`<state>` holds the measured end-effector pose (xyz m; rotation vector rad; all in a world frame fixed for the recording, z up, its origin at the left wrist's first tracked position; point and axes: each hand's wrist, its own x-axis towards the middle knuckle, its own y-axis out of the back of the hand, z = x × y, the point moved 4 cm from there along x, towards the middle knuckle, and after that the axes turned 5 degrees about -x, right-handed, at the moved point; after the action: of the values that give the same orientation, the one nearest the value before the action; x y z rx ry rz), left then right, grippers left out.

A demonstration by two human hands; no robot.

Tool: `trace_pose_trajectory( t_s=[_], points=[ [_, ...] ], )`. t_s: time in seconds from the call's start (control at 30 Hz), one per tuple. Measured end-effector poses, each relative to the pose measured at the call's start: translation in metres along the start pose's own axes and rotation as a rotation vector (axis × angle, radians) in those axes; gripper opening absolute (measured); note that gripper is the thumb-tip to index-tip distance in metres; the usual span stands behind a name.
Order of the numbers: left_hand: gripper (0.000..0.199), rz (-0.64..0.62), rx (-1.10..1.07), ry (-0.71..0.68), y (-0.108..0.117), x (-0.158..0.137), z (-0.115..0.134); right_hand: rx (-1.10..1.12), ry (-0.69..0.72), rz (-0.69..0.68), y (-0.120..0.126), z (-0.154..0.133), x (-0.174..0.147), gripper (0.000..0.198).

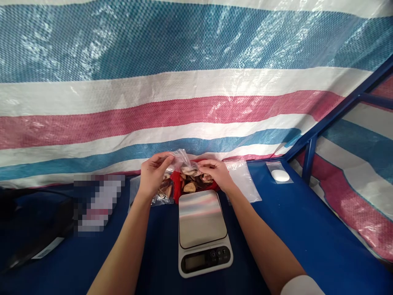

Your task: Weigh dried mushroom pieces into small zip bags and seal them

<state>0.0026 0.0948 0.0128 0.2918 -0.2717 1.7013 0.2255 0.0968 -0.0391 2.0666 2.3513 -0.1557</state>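
My left hand (156,172) pinches one side of the mouth of a clear plastic bag (181,159). On the bag's other side my right hand (215,173) has its fingers closed at the edge. Pale, dried-looking slices show inside the bag. Under it sits a red container or bag (177,186) holding brown and tan dried slices (190,187); its far side is partly hidden. Just in front stands a white kitchen scale (202,233) with a bare metal plate and a dark, blank-looking display. Beside my left hand lies another clear bag (166,199) with similar slices.
A flat clear bag (244,180) lies right of my right hand. Farther right, a small bag holds a white oval object (280,175). A dark object (39,229) is at the left on the blue table (307,229). Striped sheeting (184,110) and a blue metal frame (334,110) border the space.
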Motion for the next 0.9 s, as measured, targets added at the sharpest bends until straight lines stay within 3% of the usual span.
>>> trace_pose_trajectory(
  t_s=[0.37, 0.57, 0.77, 0.9],
  points=[
    [0.038, 0.013, -0.014, 0.043, 0.008, 0.002, 0.003, 0.032, -0.06, 0.032, 0.005, 0.001, -0.001, 0.029],
    [0.039, -0.011, 0.003, 0.041, 0.002, -0.001, 0.015, 0.07, -0.032, -0.012, 0.002, -0.002, -0.002, 0.04],
    [0.031, 0.011, -0.038, 0.025, -0.007, 0.0, 0.027, 0.137, -0.053, 0.094, 0.013, 0.0, 0.001, 0.04],
    [0.034, 0.014, -0.056, 0.031, -0.014, 0.002, 0.021, 0.092, -0.052, 0.094, 0.014, 0.0, 0.003, 0.038]
  ],
)
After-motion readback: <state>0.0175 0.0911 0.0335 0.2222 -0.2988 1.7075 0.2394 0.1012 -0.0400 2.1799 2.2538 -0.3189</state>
